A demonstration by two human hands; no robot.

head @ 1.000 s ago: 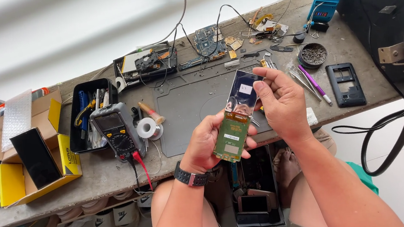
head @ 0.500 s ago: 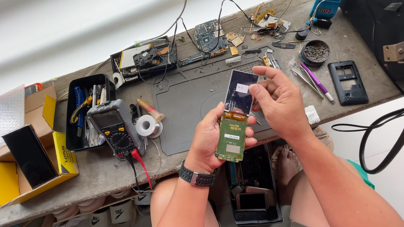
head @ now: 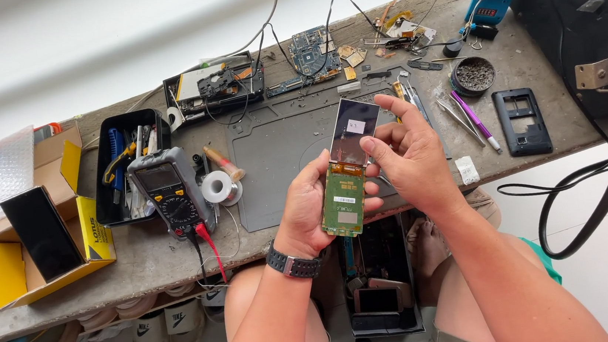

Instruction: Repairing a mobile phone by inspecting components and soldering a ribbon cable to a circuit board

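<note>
Multimeter [head: 168,191] and solder spool [head: 217,187] lie well left of the hands on the workbench [head: 142,261]. Left hand [head: 308,211] grasps the green circuit board [head: 344,200] from below; its long axis runs up and away into the dark display panel [head: 353,132], pinched by the right hand [head: 410,157]. Tweezers [head: 458,115] lie right, near that hand.

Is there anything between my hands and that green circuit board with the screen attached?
Nothing visible. The left hand holds the green circuit board directly along its edge, and the right hand pinches the dark screen folded up from its top. Both are raised above the grey work mat.
</note>
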